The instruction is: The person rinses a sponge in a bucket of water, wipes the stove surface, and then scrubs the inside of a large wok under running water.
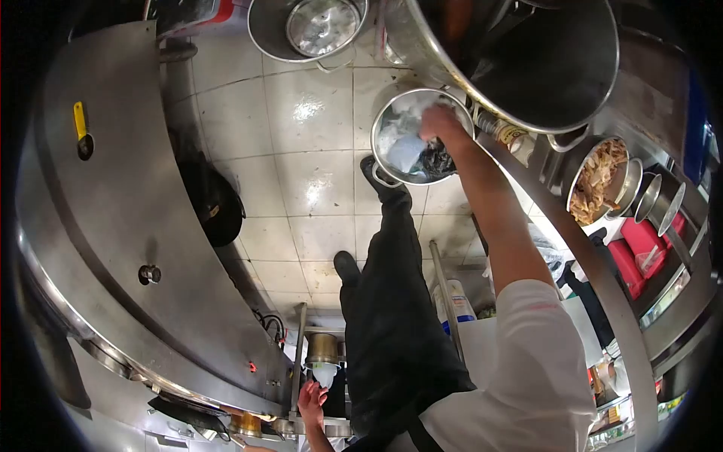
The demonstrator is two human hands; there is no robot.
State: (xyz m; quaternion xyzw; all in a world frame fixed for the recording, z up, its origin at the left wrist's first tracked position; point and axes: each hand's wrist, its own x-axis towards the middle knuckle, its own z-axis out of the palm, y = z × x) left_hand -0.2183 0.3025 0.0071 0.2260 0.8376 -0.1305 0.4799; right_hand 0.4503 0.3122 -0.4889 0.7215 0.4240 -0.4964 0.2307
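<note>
My right hand (441, 123) reaches down into a round metal pot (375, 148) on the floor. Its fingers look curled, and their tips are hidden against the contents. Inside the pot lie crumpled clear and whitish plastic (407, 151) and a bunched black plastic bag (437, 161). Low in the view, my left hand (311, 402) hangs with loosely bent, parted fingers and appears to hold nothing. Just beyond it are a pale translucent object (324, 374) and a brass-coloured pot (323, 349).
A large deep stockpot (602, 68) stands beside the floor pot. Another metal pot (260, 26) sits at the top. Shredded food fills a bowl (578, 177) at right. A long steel counter (113, 203) runs along the left. My legs stand on tiled floor (312, 184).
</note>
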